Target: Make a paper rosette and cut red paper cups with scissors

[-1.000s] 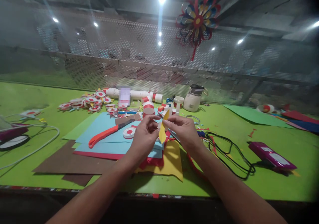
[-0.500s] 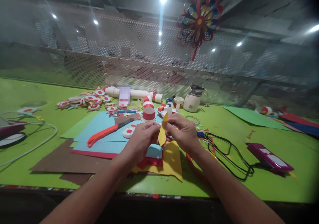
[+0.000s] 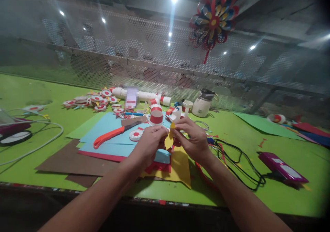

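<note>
Pinched between the fingertips of both hands, a small yellow paper piece (image 3: 168,141) stands nearly upright at the centre of the frame, pointed at the top and broader below. The right hand (image 3: 192,139) has thumb and forefinger closed on its upper right edge; the left hand (image 3: 151,143) has its fingertips together at the left edge, though how far they overlap the paper is hard to make out at this size.

Below the hands, a yellow sheet (image 3: 182,168) lies on the green table (image 3: 232,199), with light blue sheets (image 3: 105,149) and a brown sheet (image 3: 67,161) to its left. On the blue paper, left of centre, rest a knife with an orange handle (image 3: 109,137) and a red-and-white disc (image 3: 136,134), the disc just beside the left hand. A red-and-white cylinder (image 3: 156,115) stands just behind the hands.

Farther back, left of centre, is a heap of similar discs (image 3: 96,100), near a long white tube (image 3: 146,96). A pale bottle with a dark lid (image 3: 201,105) stands right of centre. At the lower right lies a purple device (image 3: 282,168) beside a black cord (image 3: 235,170). A looped ornament (image 3: 213,22) hangs in the upper right.
</note>
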The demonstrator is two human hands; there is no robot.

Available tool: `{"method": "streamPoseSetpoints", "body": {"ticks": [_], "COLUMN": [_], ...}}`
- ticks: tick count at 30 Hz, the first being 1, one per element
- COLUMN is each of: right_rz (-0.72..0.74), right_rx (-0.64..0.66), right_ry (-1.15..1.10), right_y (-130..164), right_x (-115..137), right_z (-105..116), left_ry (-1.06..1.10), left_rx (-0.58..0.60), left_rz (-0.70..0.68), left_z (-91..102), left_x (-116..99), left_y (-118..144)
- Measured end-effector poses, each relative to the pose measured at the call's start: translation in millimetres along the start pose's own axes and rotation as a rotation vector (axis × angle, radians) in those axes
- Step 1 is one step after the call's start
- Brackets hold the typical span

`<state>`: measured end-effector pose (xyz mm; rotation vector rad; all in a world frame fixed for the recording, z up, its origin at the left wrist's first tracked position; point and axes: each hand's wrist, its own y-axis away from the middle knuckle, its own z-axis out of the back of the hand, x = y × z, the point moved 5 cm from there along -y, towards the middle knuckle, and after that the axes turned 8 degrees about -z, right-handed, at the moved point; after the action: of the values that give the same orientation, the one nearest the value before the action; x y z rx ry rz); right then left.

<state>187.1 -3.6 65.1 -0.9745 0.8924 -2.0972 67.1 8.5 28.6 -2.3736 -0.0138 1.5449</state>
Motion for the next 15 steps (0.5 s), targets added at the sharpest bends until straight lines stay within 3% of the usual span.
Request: {"method": "streamPoseSetpoints", "body": {"ticks": [3,15], "right_rz": [0.079,0.23], "right_rx": [0.02,0.073], "right_ry": [0.057,0.188], "right_y": [0,1], "right_x": [5,17], "right_z": [0,0], "left_ry": [0.038,0.0], "left_rx": [0.071,0.076], "left_rz": [0.07,0.057], "left_z": [-2.9,-2.3], "left_x": [2,0], "left_y": [1,3]}}
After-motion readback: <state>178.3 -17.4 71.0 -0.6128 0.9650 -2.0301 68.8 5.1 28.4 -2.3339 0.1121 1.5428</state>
